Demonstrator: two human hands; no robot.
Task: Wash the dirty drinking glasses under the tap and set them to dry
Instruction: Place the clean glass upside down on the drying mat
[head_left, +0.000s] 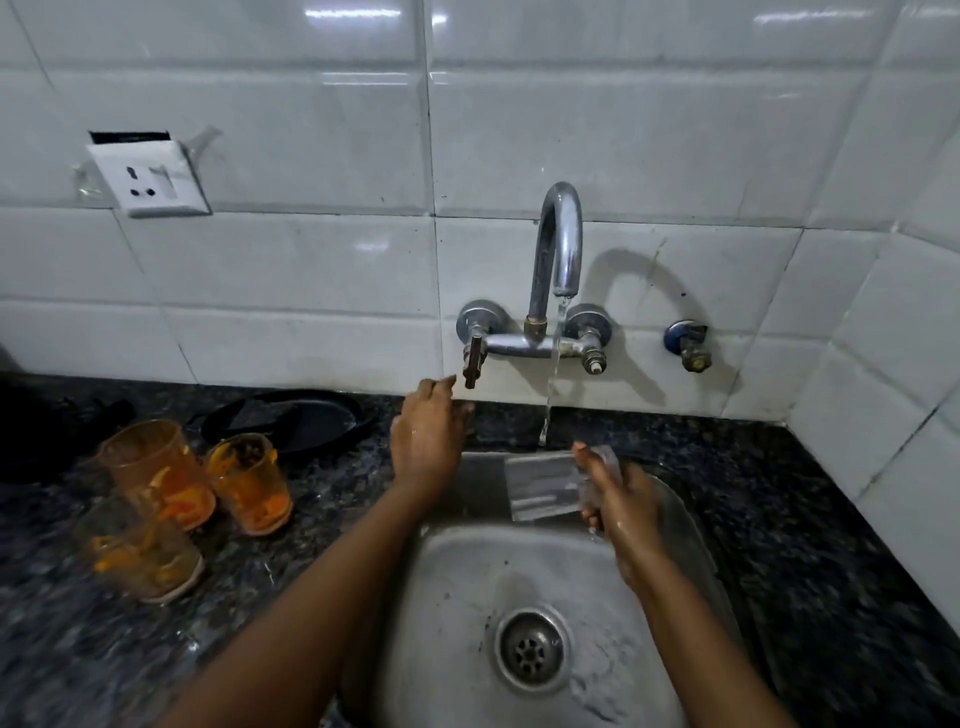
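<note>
Right hand (618, 499): fingers (589, 462) curled round a clear glass (545, 486), held on its side over the back rim of the sink (457, 566), just right of the water stream (551, 374).
Left hand (428, 441): raised at the sink's back left corner, fingers loosely bent, fingertips just beside the tap handle (471, 361); contact cannot be told.
Tap (558, 244): running, stream falling close to the glass.
Dirty glasses (176, 493): three with orange residue, upright on the table left of the sink.
Dark pan (291, 421): behind them, near the wall.
</note>
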